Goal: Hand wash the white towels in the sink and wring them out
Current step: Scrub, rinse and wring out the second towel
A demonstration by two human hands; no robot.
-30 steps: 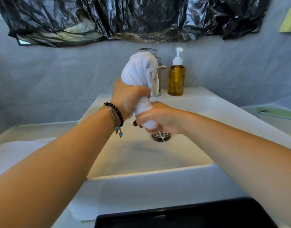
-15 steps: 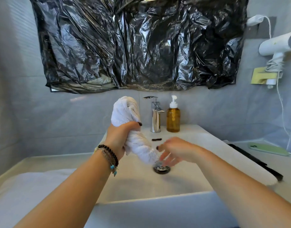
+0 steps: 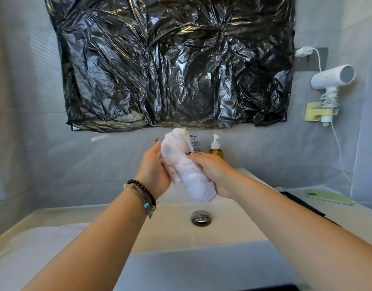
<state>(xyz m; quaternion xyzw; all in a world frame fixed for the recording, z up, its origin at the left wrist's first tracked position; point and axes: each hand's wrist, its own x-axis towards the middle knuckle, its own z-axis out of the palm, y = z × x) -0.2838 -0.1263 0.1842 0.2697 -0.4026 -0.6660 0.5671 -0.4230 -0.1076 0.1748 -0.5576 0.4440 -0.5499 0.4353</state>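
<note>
- Both hands are up over the sink, holding a rolled-up white towel in the air between them, above the drain.
- The towel is bunched into a fat twisted roll, tilted, with its top end near the bottom edge of the black plastic sheet on the wall and its lower end hanging free over the basin.
- Left hand is against the towel's left side, thumb and fingers wrapped round it, so it's gripping the roll. There's a stack of beaded bracelets on that wrist.
- Right hand is clasped on the right side of the roll, fingers curled over the top of it, also gripping.
- Behind the towel, at the sink's back edge, you can just see a chrome faucet, with an amber soap pump bottle just beside it.
- Another white cloth lies flat on the worktop left of the sink.
- A green phone sits near the worktop's far right edge, and a white hair dryer hangs on the wall above it.
</note>
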